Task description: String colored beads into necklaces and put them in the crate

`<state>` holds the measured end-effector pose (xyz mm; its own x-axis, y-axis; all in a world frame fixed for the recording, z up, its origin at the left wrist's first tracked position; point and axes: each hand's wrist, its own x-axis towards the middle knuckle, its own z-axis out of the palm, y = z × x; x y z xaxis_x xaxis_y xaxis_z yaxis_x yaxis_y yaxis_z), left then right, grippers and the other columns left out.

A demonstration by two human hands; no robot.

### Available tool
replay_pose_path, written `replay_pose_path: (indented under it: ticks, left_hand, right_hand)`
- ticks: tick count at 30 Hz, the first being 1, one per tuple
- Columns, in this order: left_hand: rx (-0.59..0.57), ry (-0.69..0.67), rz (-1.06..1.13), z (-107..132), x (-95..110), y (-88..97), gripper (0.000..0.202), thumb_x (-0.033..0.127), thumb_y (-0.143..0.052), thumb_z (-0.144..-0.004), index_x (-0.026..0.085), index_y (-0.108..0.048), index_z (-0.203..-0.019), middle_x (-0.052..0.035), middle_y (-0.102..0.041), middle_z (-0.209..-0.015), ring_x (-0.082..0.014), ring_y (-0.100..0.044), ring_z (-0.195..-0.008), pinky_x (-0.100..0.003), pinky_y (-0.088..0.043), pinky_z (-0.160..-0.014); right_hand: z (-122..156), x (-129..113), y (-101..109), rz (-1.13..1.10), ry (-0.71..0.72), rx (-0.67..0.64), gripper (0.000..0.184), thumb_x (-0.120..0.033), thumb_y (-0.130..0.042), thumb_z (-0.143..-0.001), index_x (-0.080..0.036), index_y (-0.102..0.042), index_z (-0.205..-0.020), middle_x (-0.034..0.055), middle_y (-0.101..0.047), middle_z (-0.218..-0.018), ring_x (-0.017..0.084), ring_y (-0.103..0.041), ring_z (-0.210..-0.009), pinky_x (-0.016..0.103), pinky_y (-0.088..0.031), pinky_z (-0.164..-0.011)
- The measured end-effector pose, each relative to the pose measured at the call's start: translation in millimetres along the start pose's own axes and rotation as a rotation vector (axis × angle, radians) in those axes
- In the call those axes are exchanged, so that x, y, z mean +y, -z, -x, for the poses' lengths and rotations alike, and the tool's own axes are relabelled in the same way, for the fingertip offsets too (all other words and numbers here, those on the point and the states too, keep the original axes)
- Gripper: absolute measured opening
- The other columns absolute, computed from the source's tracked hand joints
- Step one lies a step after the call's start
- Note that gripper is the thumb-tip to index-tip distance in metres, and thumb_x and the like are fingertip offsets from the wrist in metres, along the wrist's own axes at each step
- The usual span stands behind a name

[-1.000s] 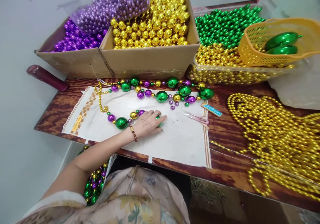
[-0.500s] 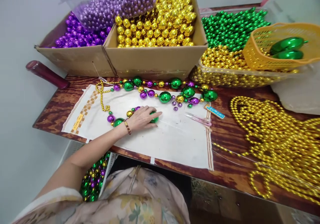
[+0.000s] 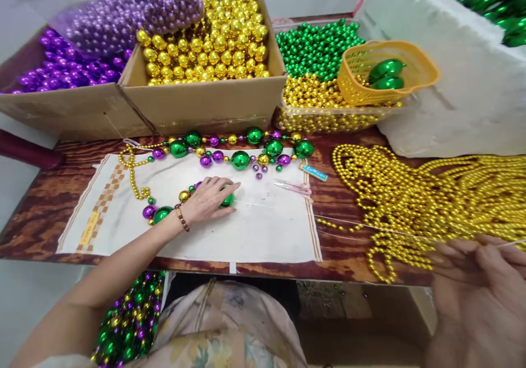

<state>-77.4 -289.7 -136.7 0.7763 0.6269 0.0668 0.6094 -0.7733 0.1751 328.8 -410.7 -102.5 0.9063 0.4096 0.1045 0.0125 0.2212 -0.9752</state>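
Observation:
My left hand (image 3: 207, 201) lies on a white cloth (image 3: 263, 231), its thumb and forefinger around a large green bead (image 3: 227, 196) of a beaded strand. Beneath and beside this hand run other beads of the strand, including a gold bead (image 3: 184, 196) and another green bead (image 3: 163, 214). A thin white string (image 3: 349, 222) stretches right from the held bead, across the table. At the right edge my right hand (image 3: 479, 280), somewhat blurred, pinches that string. Behind the left hand, the strand's purple, gold and green beads (image 3: 240, 160) lie in rows.
Pink-handled scissors (image 3: 293, 187) and a blue tag (image 3: 314, 171) lie right of the beads. Gold bead chains (image 3: 394, 203) cover the table's right part. Cardboard boxes (image 3: 205, 102) of beads, a yellow basket (image 3: 415, 75) and a white foam box (image 3: 464, 110) stand behind.
My right hand has come into view at the right, holding the string. The view has swung rightward, showing the foam box. My left hand stays on the green bead.

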Motion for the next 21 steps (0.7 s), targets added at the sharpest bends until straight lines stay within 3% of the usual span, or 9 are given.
replay_pose_path:
  ticks: [5, 9, 13, 18, 21]
  left_hand:
    - [0.031, 0.053, 0.017, -29.6, 18.0, 6.8, 0.048, 0.053, -0.045, -0.097, 0.015, -0.060, -0.122, -0.0132, -0.064, -0.115, -0.0264, -0.059, -0.102, -0.042, -0.046, -0.088]
    - [-0.012, 0.231, -0.022, -75.0, 37.3, 1.1, 0.030, 0.031, -0.044, -0.101, 0.017, -0.060, -0.121, -0.0125, -0.065, -0.111, -0.0236, -0.063, -0.095, -0.034, -0.048, -0.074]
    - [-0.124, 0.343, -0.144, -113.4, 50.4, -11.6, 0.030, 0.015, -0.040, -0.099, 0.017, -0.060, -0.120, -0.0142, -0.065, -0.111, -0.0246, -0.067, -0.090, -0.033, -0.048, -0.067]
    - [-0.126, 0.344, -0.093, -119.5, 53.0, -15.1, 0.029, 0.009, -0.040, -0.096, 0.015, -0.062, -0.113, -0.0149, -0.065, -0.113, -0.0259, -0.067, -0.095, -0.034, -0.050, -0.070]
    - [0.031, 0.440, 0.300, -109.1, 50.4, -6.5, 0.019, 0.013, -0.052, -0.092, 0.016, -0.065, -0.106, -0.0126, -0.066, -0.113, -0.0253, -0.067, -0.098, -0.036, -0.053, -0.077]
  right_hand:
    - [25.8, -7.1, -13.2, -0.113, -0.108, -0.119, 0.021, -0.011, -0.078, -0.048, -0.018, -0.070, -0.066, 0.0001, -0.067, -0.067, 0.011, -0.057, -0.047, 0.022, -0.044, -0.037]
    - [58.9, 10.1, -23.1, -0.127, -0.291, -0.312, 0.019, -0.019, -0.084, -0.057, -0.017, -0.074, -0.073, 0.0029, -0.068, -0.066, 0.013, -0.060, -0.049, 0.024, -0.047, -0.040]
    - [93.5, 30.4, -24.3, -0.103, -0.389, -0.541, 0.013, -0.025, -0.080, -0.071, -0.018, -0.076, -0.082, 0.0016, -0.067, -0.060, 0.012, -0.060, -0.047, 0.024, -0.050, -0.045]
    - [121.0, 44.8, -20.6, -0.036, -0.419, -0.666, 0.011, -0.028, -0.073, -0.083, -0.020, -0.076, -0.090, -0.0001, -0.066, -0.063, 0.010, -0.061, -0.051, 0.021, -0.051, -0.051]
    - [128.8, 48.6, -21.5, 0.052, -0.398, -0.736, 0.013, -0.029, -0.068, -0.088, -0.020, -0.075, -0.094, -0.0012, -0.064, -0.064, 0.009, -0.060, -0.051, 0.020, -0.050, -0.052]
